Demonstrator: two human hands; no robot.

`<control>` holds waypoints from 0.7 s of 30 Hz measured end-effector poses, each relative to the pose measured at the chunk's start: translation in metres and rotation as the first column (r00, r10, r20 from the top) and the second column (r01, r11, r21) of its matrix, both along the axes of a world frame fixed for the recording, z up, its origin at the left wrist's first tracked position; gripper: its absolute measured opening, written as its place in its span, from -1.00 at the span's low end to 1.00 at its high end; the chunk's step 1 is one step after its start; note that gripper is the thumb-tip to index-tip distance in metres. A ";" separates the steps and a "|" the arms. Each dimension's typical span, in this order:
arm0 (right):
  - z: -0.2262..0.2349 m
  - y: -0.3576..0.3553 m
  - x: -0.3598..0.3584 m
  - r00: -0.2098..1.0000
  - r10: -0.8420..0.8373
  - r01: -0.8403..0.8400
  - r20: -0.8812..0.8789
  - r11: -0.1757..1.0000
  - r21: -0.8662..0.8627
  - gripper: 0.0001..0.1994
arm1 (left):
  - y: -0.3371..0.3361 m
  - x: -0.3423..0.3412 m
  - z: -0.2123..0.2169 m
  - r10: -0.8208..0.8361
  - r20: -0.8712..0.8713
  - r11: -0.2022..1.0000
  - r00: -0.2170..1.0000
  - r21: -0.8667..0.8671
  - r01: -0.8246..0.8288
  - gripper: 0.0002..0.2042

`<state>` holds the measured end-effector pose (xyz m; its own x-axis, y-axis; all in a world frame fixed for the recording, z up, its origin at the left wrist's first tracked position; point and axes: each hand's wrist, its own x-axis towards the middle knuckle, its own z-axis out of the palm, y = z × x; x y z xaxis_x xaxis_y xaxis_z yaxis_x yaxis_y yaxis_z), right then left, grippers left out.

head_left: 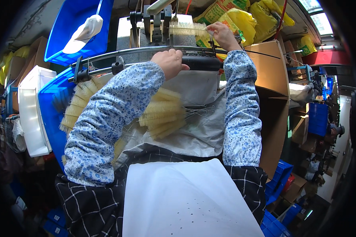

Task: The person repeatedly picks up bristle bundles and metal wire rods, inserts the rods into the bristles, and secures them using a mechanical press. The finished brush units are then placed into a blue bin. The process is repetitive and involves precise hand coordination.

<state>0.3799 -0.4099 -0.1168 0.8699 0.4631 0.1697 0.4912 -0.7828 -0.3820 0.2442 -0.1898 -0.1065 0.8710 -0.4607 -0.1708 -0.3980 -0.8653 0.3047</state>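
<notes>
A pale bristle brush [186, 28] lies level across the front of a bench machine [156, 29]. Its right end is pinched between the thumb and fingers of my right hand [224, 36]. My left hand [168, 64] is curled over the curved metal bar [126, 53] in front of the machine, its thumb stretched toward a black padded cylinder [201, 63]. Below the bar, a heap of similar cream brushes [162, 114] lies on a pale cloth [205, 136], their wire stems pointing right. More brushes [81, 100] are partly hidden behind my left sleeve.
A blue bin [47, 94] and a white plastic tray [32, 106] stand at the left. Farther up, another blue bin [61, 35] holds a white cap [85, 33]. A cardboard box [267, 65] is close beside my right arm. Yellow bags [245, 21] are piled behind the machine.
</notes>
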 end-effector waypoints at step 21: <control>-0.022 0.020 -0.061 0.920 -0.351 0.353 0.171 0.935 0.019 -0.54 | 0.002 0.000 -0.004 -0.013 0.041 0.999 0.999 -0.033 0.015 -0.44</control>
<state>0.3193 -0.3894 -0.1383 0.9360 0.1348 0.3252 0.2393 -0.9210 -0.3073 0.2445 -0.1882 -0.1109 0.8703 -0.4778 -0.1191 -0.4229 -0.8491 0.3166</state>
